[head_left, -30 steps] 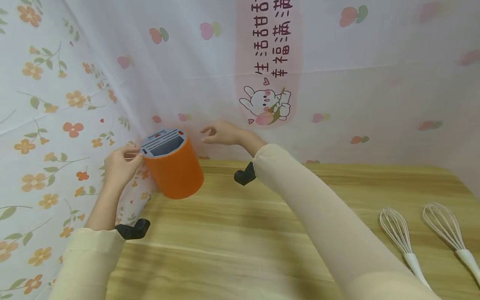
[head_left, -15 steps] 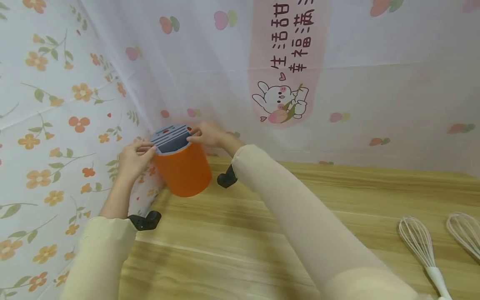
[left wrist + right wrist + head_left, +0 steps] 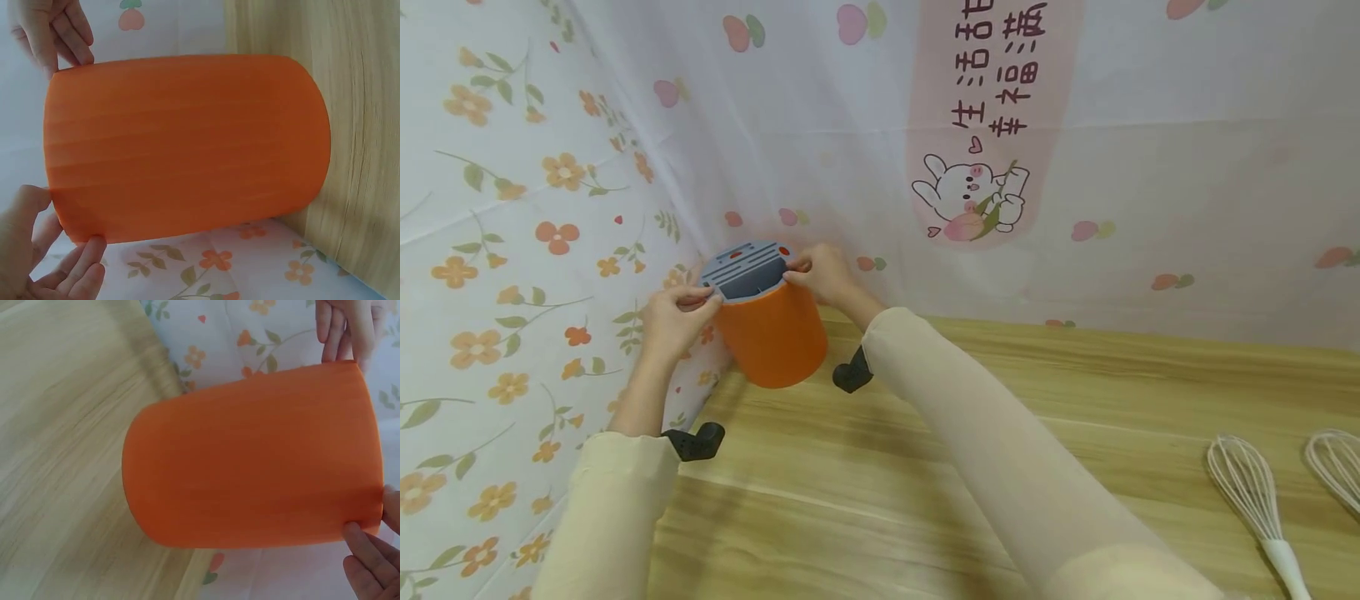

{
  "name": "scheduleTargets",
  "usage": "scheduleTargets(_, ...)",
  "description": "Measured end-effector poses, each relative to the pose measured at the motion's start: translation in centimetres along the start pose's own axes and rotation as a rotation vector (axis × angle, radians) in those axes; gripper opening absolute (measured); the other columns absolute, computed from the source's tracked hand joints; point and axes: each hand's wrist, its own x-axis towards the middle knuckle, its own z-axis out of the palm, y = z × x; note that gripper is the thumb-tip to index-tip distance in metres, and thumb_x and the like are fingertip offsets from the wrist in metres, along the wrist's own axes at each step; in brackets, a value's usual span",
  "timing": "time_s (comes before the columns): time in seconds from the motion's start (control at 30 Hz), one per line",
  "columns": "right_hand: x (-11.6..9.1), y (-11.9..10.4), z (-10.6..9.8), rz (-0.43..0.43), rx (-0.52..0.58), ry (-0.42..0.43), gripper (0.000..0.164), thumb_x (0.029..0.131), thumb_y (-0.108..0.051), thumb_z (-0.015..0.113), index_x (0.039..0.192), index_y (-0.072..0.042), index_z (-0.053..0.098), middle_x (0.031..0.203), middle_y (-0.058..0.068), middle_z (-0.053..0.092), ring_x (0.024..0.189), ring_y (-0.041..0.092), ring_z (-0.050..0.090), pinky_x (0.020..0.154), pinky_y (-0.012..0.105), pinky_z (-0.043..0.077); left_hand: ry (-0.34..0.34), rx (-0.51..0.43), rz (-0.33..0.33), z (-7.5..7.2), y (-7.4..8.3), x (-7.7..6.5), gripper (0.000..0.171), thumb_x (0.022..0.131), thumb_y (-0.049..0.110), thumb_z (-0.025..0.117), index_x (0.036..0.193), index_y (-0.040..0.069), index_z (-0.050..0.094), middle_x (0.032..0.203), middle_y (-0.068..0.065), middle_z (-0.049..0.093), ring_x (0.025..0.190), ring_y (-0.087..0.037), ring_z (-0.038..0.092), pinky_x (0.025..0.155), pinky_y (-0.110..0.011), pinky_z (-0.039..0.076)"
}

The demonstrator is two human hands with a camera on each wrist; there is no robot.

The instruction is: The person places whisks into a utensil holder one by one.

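An orange knife block [image 3: 775, 342] stands in the corner at the far left of the table, its grey top [image 3: 741, 265] showing narrow slots and one wide opening. My left hand [image 3: 672, 321] pinches its rim on the left side, thumb and fingers at the top edge. On the opposite side, my right hand [image 3: 829, 275] pinches the rim beside the wide opening. The left wrist view shows the smooth orange side [image 3: 187, 150] between both hands. In the right wrist view, right-hand fingertips [image 3: 353, 531] lie against the orange wall near the rim.
Two white-handled whisks lie at the right of the wooden table [image 3: 865, 500], the nearer whisk [image 3: 1247, 483] left of the other whisk [image 3: 1337, 467]. A flowered cloth [image 3: 550, 292] hangs at the left, and a pale printed curtain [image 3: 820, 150] rises behind the table.
My right hand has moved left from beside the knife block and taken hold of its rim. My left hand stays at the rim. The head view has shifted, so the whisks appear farther right.
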Motion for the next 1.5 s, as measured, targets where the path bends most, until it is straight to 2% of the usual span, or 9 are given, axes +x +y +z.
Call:
scheduleTargets(0.1, -0.6, 0.0, -0.6, 0.030, 0.024, 0.014, 0.027, 0.085, -0.020, 0.066, 0.110, -0.009, 0.068, 0.105, 0.005, 0.066, 0.086, 0.014, 0.061, 0.062, 0.020, 0.051, 0.003, -0.002, 0.008, 0.3, 0.6, -0.3, 0.037, 0.088, 0.023, 0.060, 0.112, -0.005, 0.063, 0.107, -0.023, 0.061, 0.072, 0.010, 0.052, 0.060, -0.006, 0.043)
scheduleTargets(0.2, -1.4, 0.2, -1.3, 0.060, 0.086, 0.025, 0.027, 0.084, -0.017, 0.068, 0.109, -0.007, 0.069, 0.105, 0.006, 0.066, 0.087, 0.016, 0.061, 0.066, 0.023, 0.052, -0.003, -0.014, 0.022, 0.8, 1.1, -0.6, 0.037, 0.088, 0.023, 0.060, 0.112, -0.005, 0.063, 0.108, -0.022, 0.061, 0.082, -0.008, 0.061, 0.062, -0.007, 0.044)
scheduleTargets(0.3, -2.2, 0.6, -2.0, 0.045, 0.076, 0.038, 0.026, 0.083, -0.016, 0.068, 0.107, -0.005, 0.069, 0.104, 0.008, 0.066, 0.091, 0.018, 0.061, 0.082, 0.029, 0.050, -0.003, -0.025, 0.029, 1.4, 1.6, -1.0, 0.036, 0.088, 0.023, 0.061, 0.111, -0.005, 0.064, 0.108, -0.021, 0.061, 0.095, -0.027, 0.061, 0.064, -0.006, 0.043)
scheduleTargets(0.4, -3.0, 1.0, -2.7, 0.041, 0.023, 0.048, 0.026, 0.083, -0.018, 0.069, 0.106, -0.006, 0.069, 0.105, 0.007, 0.067, 0.095, 0.018, 0.061, 0.087, 0.030, 0.047, -0.019, -0.043, 0.029, 2.1, 2.1, -1.5, 0.036, 0.088, 0.023, 0.061, 0.112, -0.005, 0.063, 0.110, -0.021, 0.060, 0.099, -0.032, 0.060, 0.067, -0.008, 0.045)
scheduleTargets(0.57, -5.0, 1.9, -4.2, 0.062, 0.012, 0.066, 0.027, 0.083, -0.018, 0.070, 0.106, -0.006, 0.070, 0.109, 0.008, 0.065, 0.096, 0.019, 0.059, 0.079, 0.025, 0.050, -0.047, -0.071, 0.032, 3.6, 3.5, -2.3, 0.035, 0.088, 0.023, 0.061, 0.112, -0.003, 0.064, 0.116, -0.020, 0.058, 0.100, -0.031, 0.060, 0.073, -0.017, 0.050)
scheduleTargets(0.73, -7.4, 2.8, -6.1, 0.079, 0.033, 0.104, 0.026, 0.082, -0.016, 0.070, 0.105, -0.004, 0.070, 0.115, 0.011, 0.061, 0.096, 0.021, 0.058, 0.077, 0.026, 0.050, -0.052, -0.089, 0.065, 5.5, 5.1, -2.9, 0.032, 0.087, 0.020, 0.064, 0.109, -0.002, 0.066, 0.113, -0.019, 0.060, 0.096, -0.030, 0.062, 0.067, -0.013, 0.048)
scheduleTargets(0.93, -10.2, 3.6, -7.8, 0.107, -0.005, 0.148, 0.025, 0.082, -0.016, 0.071, 0.103, -0.005, 0.070, 0.100, 0.008, 0.067, 0.088, 0.020, 0.061, 0.071, 0.027, 0.051, -0.082, -0.121, 0.091, 7.2, 6.8, -3.8, 0.030, 0.086, 0.018, 0.064, 0.107, -0.003, 0.067, 0.111, -0.020, 0.060, 0.094, -0.030, 0.062, 0.065, -0.012, 0.048)
scheduleTargets(1.23, -14.5, 4.6, -10.3, 0.121, -0.058, 0.202, 0.025, 0.082, -0.018, 0.070, 0.103, -0.004, 0.071, 0.098, 0.009, 0.068, 0.085, 0.021, 0.061, 0.072, 0.029, 0.052, -0.131, -0.185, 0.109, 9.6, 9.3, -5.2, 0.029, 0.085, 0.017, 0.066, 0.107, -0.001, 0.068, 0.112, -0.018, 0.061, 0.096, -0.029, 0.062, 0.077, -0.035, 0.053)
scheduleTargets(1.5, -19.2, 5.9, -13.2, 0.151, -0.084, 0.232, 0.026, 0.082, -0.020, 0.070, 0.103, -0.004, 0.071, 0.096, 0.011, 0.068, 0.083, 0.022, 0.061, 0.058, 0.025, 0.046, -0.176, -0.215, 0.152, 12.2, 12.2, -7.3, 0.027, 0.083, 0.017, 0.068, 0.103, 0.000, 0.070, 0.110, -0.017, 0.062, 0.092, -0.029, 0.063, 0.073, -0.037, 0.054)
